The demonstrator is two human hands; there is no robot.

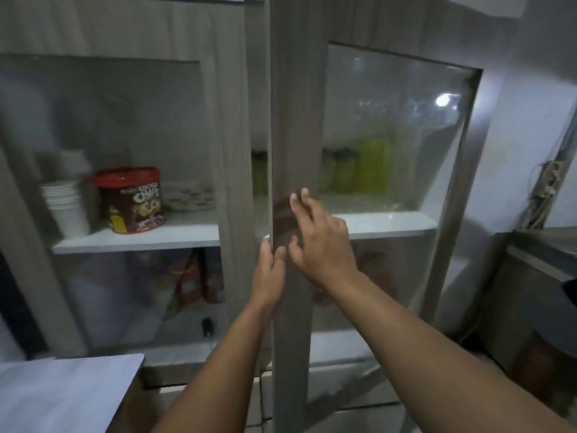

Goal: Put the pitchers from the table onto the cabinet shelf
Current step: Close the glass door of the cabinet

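Up close, both hands meet on the right cabinet door (292, 151). Left hand (270, 270) fingers pinch its edge; right hand (321, 242) rests flat, fingers spread open.

Behind the right door's glass pane (393, 135), green and yellow shapes (371, 168) on the cabinet shelf (390, 221) are smeared by glare and blur; whether they are pitchers cannot be told. The door's wooden frame (293, 151) hides whatever stands behind it. The left hand (270, 270) has its fingertips tucked behind the frame's edge, out of sight. The right hand (318, 242) is motion-blurred at its fingers. On the lower shelf, red packets (190, 276) are too blurred to read. Only a corner of the white surface (62, 395) shows, cut off by the left and bottom edges. Both forearms run off the bottom edge.
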